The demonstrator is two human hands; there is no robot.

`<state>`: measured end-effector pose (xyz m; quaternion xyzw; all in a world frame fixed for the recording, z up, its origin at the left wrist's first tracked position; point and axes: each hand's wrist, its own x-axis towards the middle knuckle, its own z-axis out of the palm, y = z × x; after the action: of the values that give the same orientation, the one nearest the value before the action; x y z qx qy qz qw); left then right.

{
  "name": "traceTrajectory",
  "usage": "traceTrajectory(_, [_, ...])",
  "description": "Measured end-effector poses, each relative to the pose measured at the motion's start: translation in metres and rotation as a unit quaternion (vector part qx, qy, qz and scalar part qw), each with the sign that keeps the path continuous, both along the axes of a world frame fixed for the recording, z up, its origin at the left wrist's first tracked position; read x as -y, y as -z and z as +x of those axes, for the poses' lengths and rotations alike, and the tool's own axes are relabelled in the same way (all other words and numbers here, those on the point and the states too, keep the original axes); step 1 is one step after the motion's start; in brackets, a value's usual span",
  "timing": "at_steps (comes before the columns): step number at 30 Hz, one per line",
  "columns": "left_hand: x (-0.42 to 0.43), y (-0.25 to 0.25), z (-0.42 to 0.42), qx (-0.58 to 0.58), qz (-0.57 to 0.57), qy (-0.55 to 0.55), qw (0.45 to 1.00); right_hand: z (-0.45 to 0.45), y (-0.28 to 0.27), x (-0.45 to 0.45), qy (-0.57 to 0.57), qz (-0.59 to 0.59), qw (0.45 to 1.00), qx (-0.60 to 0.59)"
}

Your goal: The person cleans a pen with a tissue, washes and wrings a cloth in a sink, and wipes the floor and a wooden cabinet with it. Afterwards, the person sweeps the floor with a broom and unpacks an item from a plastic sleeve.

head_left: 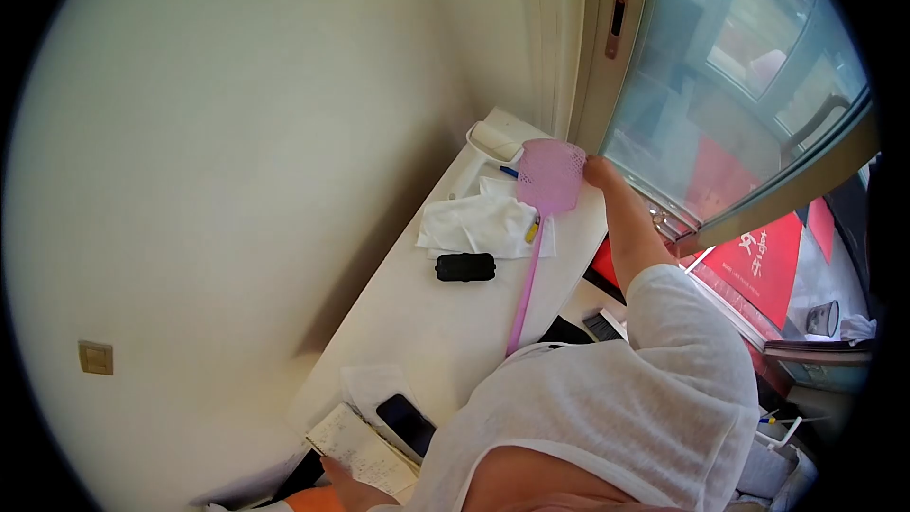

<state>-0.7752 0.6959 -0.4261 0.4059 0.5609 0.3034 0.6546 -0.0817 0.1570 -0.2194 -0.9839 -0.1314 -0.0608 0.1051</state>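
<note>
A pink fly swatter (pixel 550 176) spans the white table, its long handle running down toward my body. My right hand (pixel 595 171) is closed at the right edge of the swatter's head, seeming to pinch it; the fingertips are partly hidden. Low in the view, my left hand (pixel 358 489) rests at the lower edge of an open notebook (pixel 358 446) with handwriting, one finger stretched out and the others hidden. Beside the notebook lies a dark-screened phone (pixel 406 425). A black oblong case (pixel 465 267) sits mid-table below a crumpled white cloth (pixel 474 223).
At the table's far end stands a white holder with a roll (pixel 495 141). A blue pen (pixel 509 172) is near it. To the right are a glass door (pixel 720 85), red printed bags (pixel 754 270) and a drinking glass (pixel 823 320). A wall (pixel 209 180) borders the left.
</note>
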Motion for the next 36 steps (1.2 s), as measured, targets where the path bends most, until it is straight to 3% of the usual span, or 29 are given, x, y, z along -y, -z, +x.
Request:
traceTrajectory(4, [0.002, -0.006, 0.015, -0.021, 0.009, 0.000, 1.000, -0.006, -0.016, -0.005, 0.042, 0.063, 0.997, -0.034])
traceTrajectory(6, [0.004, -0.010, 0.020, -0.041, 0.013, -0.005, 0.999, -0.001, -0.011, -0.008, 0.010, -0.037, 0.999, -0.010])
traceTrajectory(10, [0.005, -0.018, 0.029, -0.075, 0.024, -0.004, 0.997, -0.006, -0.011, -0.008, 0.025, -0.033, 0.999, -0.029])
traceTrajectory(13, [0.006, -0.026, 0.035, -0.106, 0.034, -0.005, 0.994, -0.011, -0.015, -0.009, 0.065, 0.065, 0.994, -0.054])
traceTrajectory(16, [0.007, -0.030, 0.037, -0.133, 0.048, -0.002, 0.990, 0.014, 0.020, 0.001, -0.057, -0.102, 0.993, 0.001])
traceTrajectory(22, [0.014, -0.027, 0.027, -0.169, 0.071, 0.002, 0.983, -0.016, -0.003, -0.010, -0.027, -0.150, 0.988, 0.006])
traceTrajectory(24, [0.011, -0.028, 0.040, -0.196, 0.076, 0.004, 0.978, 0.005, 0.007, -0.016, 0.061, -0.010, 0.997, -0.045])
traceTrajectory(25, [0.009, -0.029, 0.043, -0.209, 0.078, 0.005, 0.975, -0.002, 0.009, -0.016, 0.062, -0.016, 0.997, -0.054])
traceTrajectory(27, [-0.001, -0.034, 0.058, -0.229, 0.083, 0.006, 0.970, -0.025, -0.009, -0.021, 0.086, 0.077, 0.992, 0.047])
traceTrajectory(28, [-0.008, -0.036, 0.067, -0.236, 0.086, 0.014, 0.968, -0.033, -0.019, -0.024, 0.091, 0.073, 0.992, 0.043])
traceTrajectory(30, [-0.025, -0.052, 0.093, -0.265, 0.093, 0.035, 0.959, -0.034, -0.026, -0.028, 0.149, 0.075, 0.983, -0.080])
traceTrajectory(33, [-0.042, -0.058, 0.120, -0.281, 0.099, 0.056, 0.953, -0.032, -0.013, -0.026, 0.148, 0.106, 0.983, -0.021])
traceTrajectory(36, [-0.050, -0.059, 0.134, -0.288, 0.109, 0.071, 0.949, -0.030, -0.018, -0.023, 0.135, 0.088, 0.986, -0.047])
